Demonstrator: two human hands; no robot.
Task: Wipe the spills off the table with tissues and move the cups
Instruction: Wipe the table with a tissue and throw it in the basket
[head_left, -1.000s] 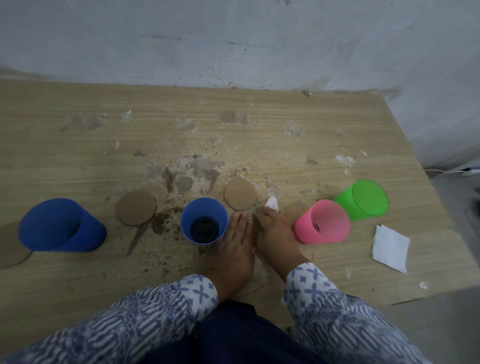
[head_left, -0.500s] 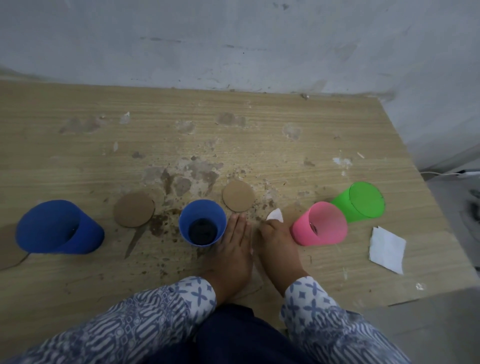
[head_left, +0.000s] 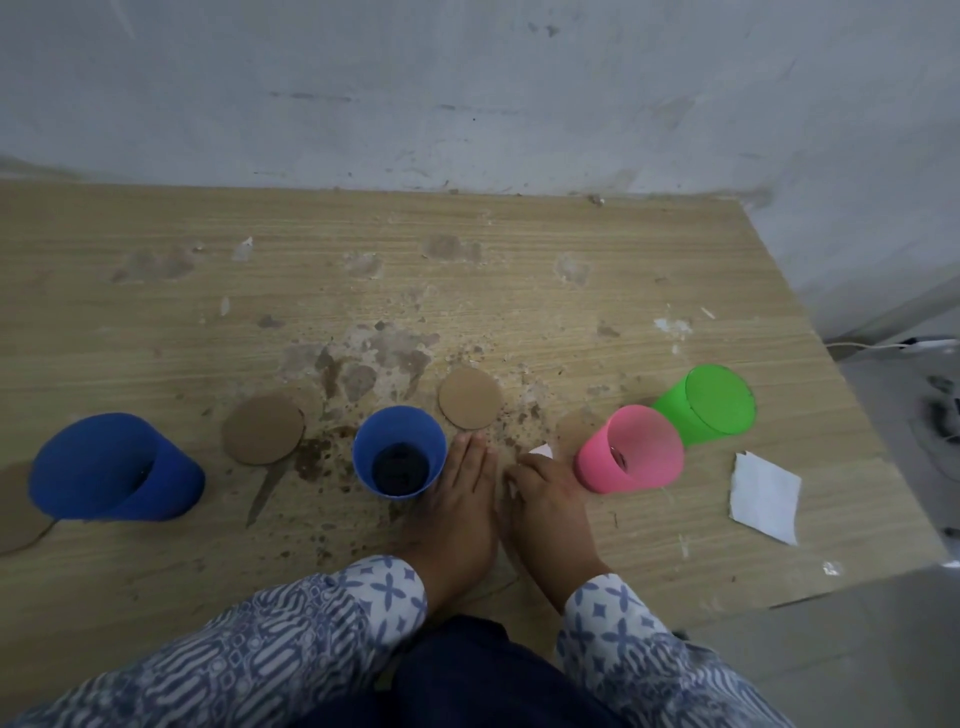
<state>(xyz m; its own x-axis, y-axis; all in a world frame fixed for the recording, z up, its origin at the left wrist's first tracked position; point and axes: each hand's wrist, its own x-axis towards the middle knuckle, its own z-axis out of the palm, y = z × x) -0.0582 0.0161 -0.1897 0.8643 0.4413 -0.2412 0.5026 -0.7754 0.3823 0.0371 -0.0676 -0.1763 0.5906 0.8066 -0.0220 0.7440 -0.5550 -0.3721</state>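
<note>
My left hand (head_left: 460, 499) lies flat on the wooden table (head_left: 597, 322), fingers straight, right beside a small blue cup (head_left: 399, 451) holding dark liquid. My right hand (head_left: 545, 499) curls over a white tissue (head_left: 541, 450), pressing it on the table; only a tip of it shows. A pink cup (head_left: 631, 451) stands just right of that hand, a green cup (head_left: 709, 405) behind it. A large blue cup (head_left: 111, 467) stands at the far left. Brown spill stains (head_left: 317, 460) lie left of the small blue cup, and more specks (head_left: 519, 415) ahead of my fingers.
Two round cardboard coasters lie on the table, one (head_left: 263, 428) left of the small blue cup and one (head_left: 470, 398) behind it. Another (head_left: 15, 509) sits partly under the large blue cup. A spare folded tissue (head_left: 763, 496) lies near the table's right edge. A grey wall stands behind.
My right hand has drawn the tissue back toward me a little, so less of it shows. My left hand and the cups have stayed put.
</note>
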